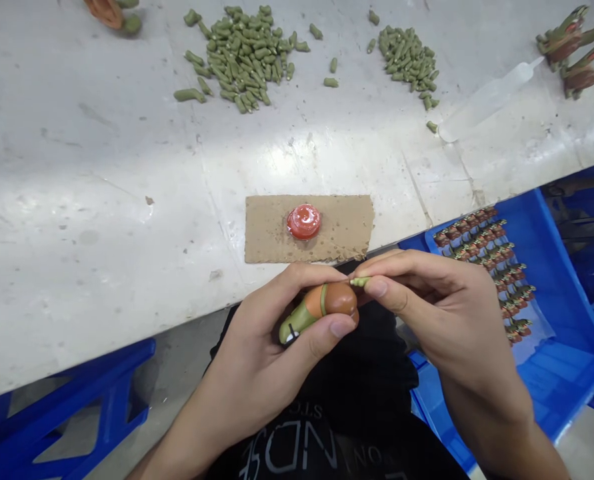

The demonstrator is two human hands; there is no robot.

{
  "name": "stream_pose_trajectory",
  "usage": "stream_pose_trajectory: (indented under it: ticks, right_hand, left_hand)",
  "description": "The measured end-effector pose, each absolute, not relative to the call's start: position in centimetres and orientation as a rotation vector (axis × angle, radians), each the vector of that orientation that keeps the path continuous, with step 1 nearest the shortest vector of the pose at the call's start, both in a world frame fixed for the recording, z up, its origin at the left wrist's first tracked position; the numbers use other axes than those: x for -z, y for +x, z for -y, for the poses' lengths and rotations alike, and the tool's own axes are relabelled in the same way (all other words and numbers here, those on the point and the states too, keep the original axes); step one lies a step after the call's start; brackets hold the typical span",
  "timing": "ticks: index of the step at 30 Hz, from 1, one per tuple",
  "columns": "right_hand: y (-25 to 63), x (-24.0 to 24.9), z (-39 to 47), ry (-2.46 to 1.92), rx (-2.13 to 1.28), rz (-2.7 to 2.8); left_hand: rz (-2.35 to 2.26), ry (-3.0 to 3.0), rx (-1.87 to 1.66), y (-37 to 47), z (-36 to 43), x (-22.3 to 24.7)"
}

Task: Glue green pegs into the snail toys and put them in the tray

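Observation:
My left hand [281, 333] is closed around a small toy figure [317, 305], green at one end with a white-and-black eye, orange in the middle and brown at the other end. Between the thumb and forefinger of my right hand [437, 307] is a small light green figure part [361, 282]. Its tip is close to the brown end of the figure; whether they touch I cannot tell. Just beyond my hands, a red cap [304, 221] with glossy liquid in it rests on a piece of cardboard [267, 230] on the table [127, 220].
Two piles of green parts, a larger pile [249, 57] and a smaller pile [409, 59], lie at the back. A translucent plastic bottle [491, 97] lies near finished-looking figures [577, 53]. At right, a blue crate [567, 300] holds rows of figures. A blue stool [111, 393] stands lower left.

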State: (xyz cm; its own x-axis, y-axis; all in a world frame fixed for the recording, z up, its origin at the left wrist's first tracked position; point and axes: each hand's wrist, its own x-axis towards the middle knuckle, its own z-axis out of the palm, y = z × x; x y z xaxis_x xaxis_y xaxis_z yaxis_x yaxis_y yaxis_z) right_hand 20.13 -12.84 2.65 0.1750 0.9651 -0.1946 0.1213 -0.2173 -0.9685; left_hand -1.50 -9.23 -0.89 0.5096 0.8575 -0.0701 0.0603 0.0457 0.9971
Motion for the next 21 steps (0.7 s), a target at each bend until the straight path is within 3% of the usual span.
stream_pose_trajectory:
  ticks: [21]
  right_hand:
    - [20.6,-3.7,14.1,-1.656,-0.919,1.486]
  left_hand:
    - [-0.771,1.649,-0.705,-1.2,9.0,0.4]
